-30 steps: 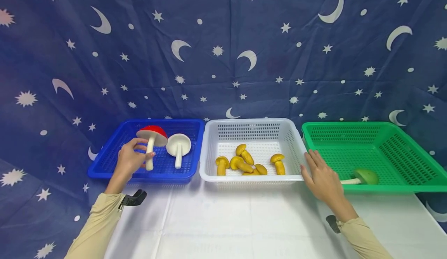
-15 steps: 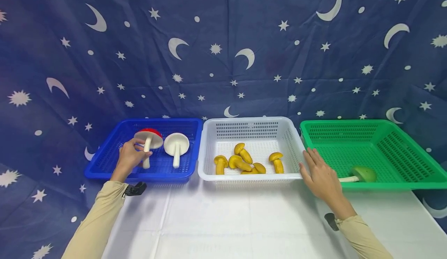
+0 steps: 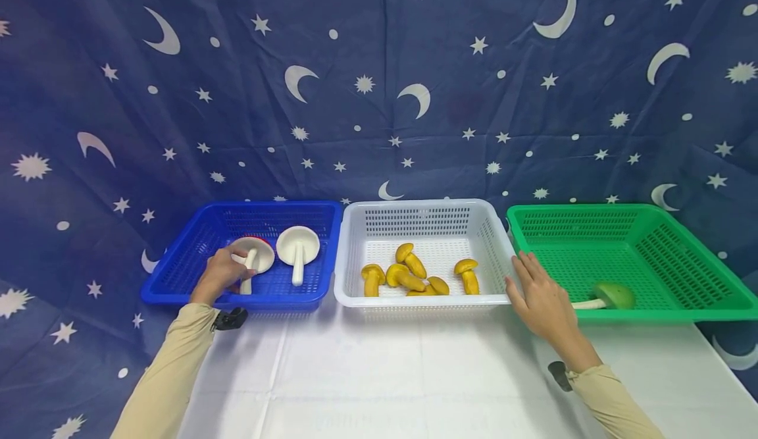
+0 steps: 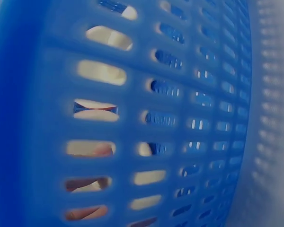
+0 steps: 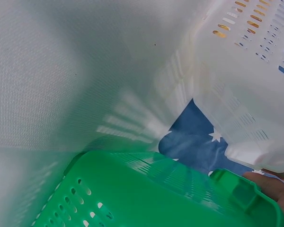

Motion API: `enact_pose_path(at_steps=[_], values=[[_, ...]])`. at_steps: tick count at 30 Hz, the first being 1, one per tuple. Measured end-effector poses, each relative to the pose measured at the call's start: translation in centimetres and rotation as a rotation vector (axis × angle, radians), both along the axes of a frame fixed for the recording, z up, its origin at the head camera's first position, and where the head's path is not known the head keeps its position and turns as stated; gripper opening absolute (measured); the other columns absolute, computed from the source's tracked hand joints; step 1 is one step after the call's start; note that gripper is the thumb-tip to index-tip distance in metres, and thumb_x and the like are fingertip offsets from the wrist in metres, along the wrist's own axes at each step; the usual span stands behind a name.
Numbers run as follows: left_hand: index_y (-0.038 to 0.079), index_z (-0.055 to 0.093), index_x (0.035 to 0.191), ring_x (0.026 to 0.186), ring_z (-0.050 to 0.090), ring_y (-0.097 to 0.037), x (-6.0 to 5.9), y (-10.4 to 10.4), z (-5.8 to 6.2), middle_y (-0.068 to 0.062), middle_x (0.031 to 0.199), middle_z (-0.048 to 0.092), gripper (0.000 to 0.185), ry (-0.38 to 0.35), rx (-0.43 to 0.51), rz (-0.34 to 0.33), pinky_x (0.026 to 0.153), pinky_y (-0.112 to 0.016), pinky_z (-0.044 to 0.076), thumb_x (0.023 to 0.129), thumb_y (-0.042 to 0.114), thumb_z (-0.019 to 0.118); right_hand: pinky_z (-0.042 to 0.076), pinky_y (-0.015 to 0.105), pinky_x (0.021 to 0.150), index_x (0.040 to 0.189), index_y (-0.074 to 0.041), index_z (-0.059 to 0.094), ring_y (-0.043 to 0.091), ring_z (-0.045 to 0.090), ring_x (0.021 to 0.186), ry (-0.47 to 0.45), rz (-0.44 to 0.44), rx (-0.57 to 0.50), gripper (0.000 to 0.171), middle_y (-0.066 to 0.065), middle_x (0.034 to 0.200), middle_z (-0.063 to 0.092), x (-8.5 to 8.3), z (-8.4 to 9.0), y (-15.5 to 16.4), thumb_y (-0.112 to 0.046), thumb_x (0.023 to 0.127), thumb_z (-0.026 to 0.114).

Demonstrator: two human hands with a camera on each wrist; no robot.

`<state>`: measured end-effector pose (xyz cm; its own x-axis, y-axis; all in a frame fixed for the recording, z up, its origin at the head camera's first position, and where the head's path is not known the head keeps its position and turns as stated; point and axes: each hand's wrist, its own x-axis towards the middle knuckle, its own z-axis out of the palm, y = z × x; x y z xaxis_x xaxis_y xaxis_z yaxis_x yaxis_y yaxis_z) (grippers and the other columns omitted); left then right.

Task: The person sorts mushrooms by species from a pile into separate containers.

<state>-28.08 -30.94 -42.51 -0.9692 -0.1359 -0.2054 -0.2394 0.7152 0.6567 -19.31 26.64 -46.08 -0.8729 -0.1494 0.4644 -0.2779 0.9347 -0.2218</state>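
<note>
Across the lower middle of the head view three slotted plastic baskets stand side by side on a white cloth-covered table (image 3: 414, 373): a blue basket (image 3: 177, 281) at lower left, a white basket (image 3: 349, 274) in the centre, and a green basket (image 3: 681, 274) at lower right, each rim touching or just beside its neighbour.

In the blue basket the left hand (image 3: 220, 274) curls its fingers round the white stem of a red-capped toy mushroom (image 3: 251, 260). The mushroom lies cap away from the person, pale underside facing up, its long axis running from the hand toward the upper part of the frame; whether the cap already rests on the basket floor I cannot tell. Just to its right lies a white toy mushroom (image 3: 299, 249), parallel and near. Open floor remains toward the basket's left wall.

The right hand (image 3: 541, 301) rests with fingers straight and relaxed at the corner between the white and green baskets, holding nothing.

Six small yellow toy mushrooms (image 3: 408, 274) cluster in the white basket; a green-capped toy mushroom (image 3: 612, 296) lies near the green basket's front wall.
</note>
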Motion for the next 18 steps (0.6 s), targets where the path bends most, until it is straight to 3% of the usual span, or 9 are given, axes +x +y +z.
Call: enact_pose_path(at_steps=[4,6,11,18], values=[[-0.011,0.05,0.118,0.094,0.054,-0.043,0.1,0.0,0.3,-0.025,0.089,0.063,0.052,0.036,-0.122,-0.049,0.078,-0.046,0.048,0.077,0.011,0.074,0.052,0.053,0.06,0.132,0.006,0.05,0.044,0.04,0.127,-0.004,-0.002,0.001,0.051,0.026,0.137,0.046,-0.2,-0.1,0.0,-0.028,0.094,0.05],[-0.011,0.053,0.115,0.101,0.048,-0.046,0.2,0.1,0.4,-0.025,0.09,0.065,0.049,0.055,-0.146,-0.066,0.083,-0.05,0.044,0.077,0.012,0.074,0.052,0.054,0.061,0.132,0.007,0.05,0.044,0.04,0.127,-0.008,0.001,0.002,0.051,0.026,0.137,0.045,-0.3,-0.1,0.0,-0.028,0.095,0.049],[-0.01,0.059,0.108,0.104,0.044,-0.048,0.5,1.1,1.1,-0.028,0.097,0.063,0.039,0.111,-0.168,-0.122,0.086,-0.054,0.04,0.077,0.01,0.072,0.051,0.057,0.067,0.131,0.008,0.049,0.044,0.039,0.128,-0.022,0.001,-0.007,0.051,0.026,0.138,0.045,-0.3,0.1,0.2,-0.029,0.095,0.049],[-0.009,0.063,0.103,0.103,0.051,-0.049,1.6,2.8,2.3,-0.033,0.105,0.059,0.031,0.26,-0.208,-0.178,0.087,-0.055,0.04,0.081,0.011,0.068,0.04,0.065,0.088,0.13,0.01,0.05,0.045,0.036,0.129,-0.09,0.017,-0.086,0.051,0.027,0.139,0.043,-0.1,0.8,0.7,-0.029,0.096,0.051]])
